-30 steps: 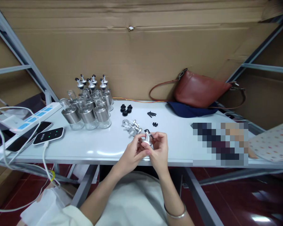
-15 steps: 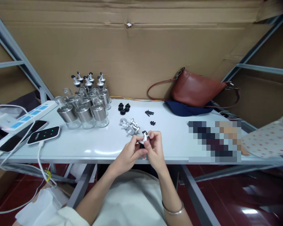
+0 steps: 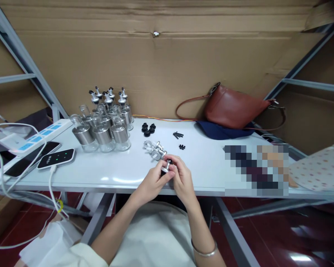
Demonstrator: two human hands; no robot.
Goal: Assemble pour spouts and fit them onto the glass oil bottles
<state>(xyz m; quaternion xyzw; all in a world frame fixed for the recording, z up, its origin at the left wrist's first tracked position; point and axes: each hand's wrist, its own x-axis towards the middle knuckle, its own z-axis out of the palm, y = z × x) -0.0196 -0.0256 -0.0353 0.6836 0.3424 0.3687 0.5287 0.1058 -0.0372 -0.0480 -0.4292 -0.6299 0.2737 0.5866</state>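
Near the front edge of the white table [image 3: 105, 174], both hands meet over one small metal spout cap [image 3: 166, 167]; the left hand [image 3: 153, 181] closes its fingertips on the cap from the left, and the right hand [image 3: 182, 178] closes on it from the right, so the cap is pinched between the two and mostly hidden by fingers; only its silver side and a dark top show. Just behind the hands lies a little heap of loose silver spout parts [image 3: 155, 150]; farther back sit a cluster of black stoppers [image 3: 148, 128], a few black pins [image 3: 178, 135] and a couple of tiny black bits [image 3: 182, 147], each group apart from the others. To the left stands a group of glass bottles with steel sleeves [image 3: 105, 124], the rear ones already wearing spouts; left of them lie a black device with green lights [image 3: 56, 158], a dark phone [image 3: 30, 157] and a white power strip [image 3: 36, 136]. At the back right a brown leather bag [image 3: 233, 107] rests on blue cloth [image 3: 219, 130]; a bracelet [image 3: 204, 252] circles the right wrist.
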